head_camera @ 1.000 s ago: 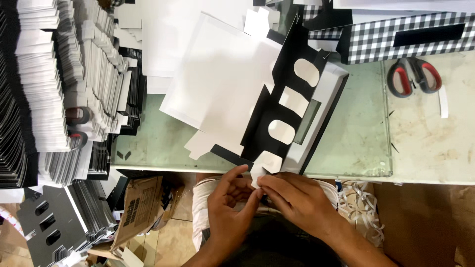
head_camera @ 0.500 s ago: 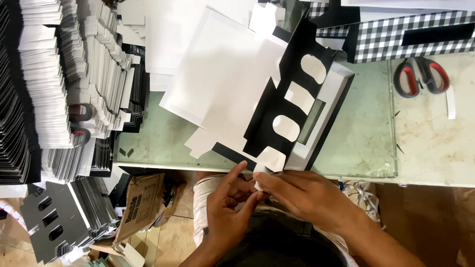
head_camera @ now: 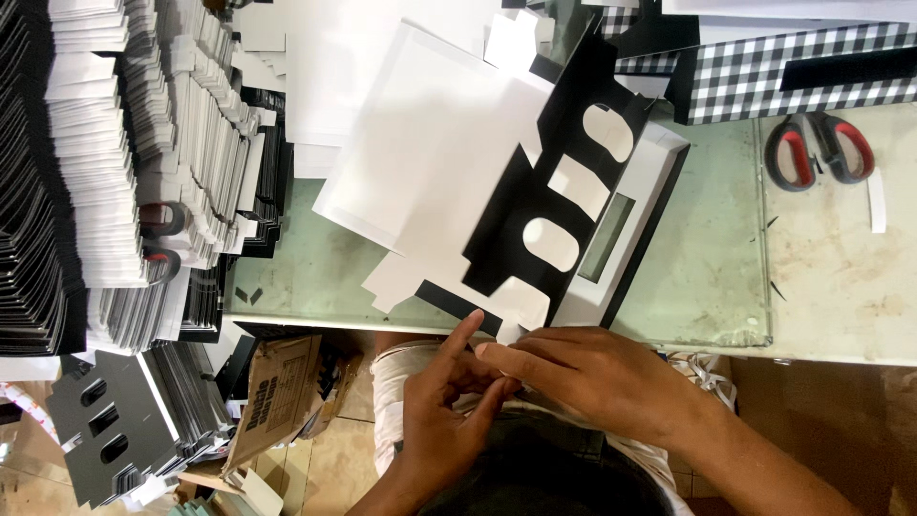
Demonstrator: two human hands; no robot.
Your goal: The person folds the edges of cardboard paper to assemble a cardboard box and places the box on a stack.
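Both hands pinch the card's near tab, fingers together; it lies flat and unfolded on the tabletop.

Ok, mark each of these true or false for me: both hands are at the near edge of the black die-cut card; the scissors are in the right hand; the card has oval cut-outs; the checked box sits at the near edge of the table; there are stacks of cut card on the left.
1. Both hands are at the near edge of the black die-cut card. True: left hand and right hand meet there.
2. The scissors are in the right hand. False: they lie on the table, far right.
3. The card has oval cut-outs. True.
4. The checked box sits at the near edge. False: it is at the far edge.
5. Stacks of cut card stand on the left. True.
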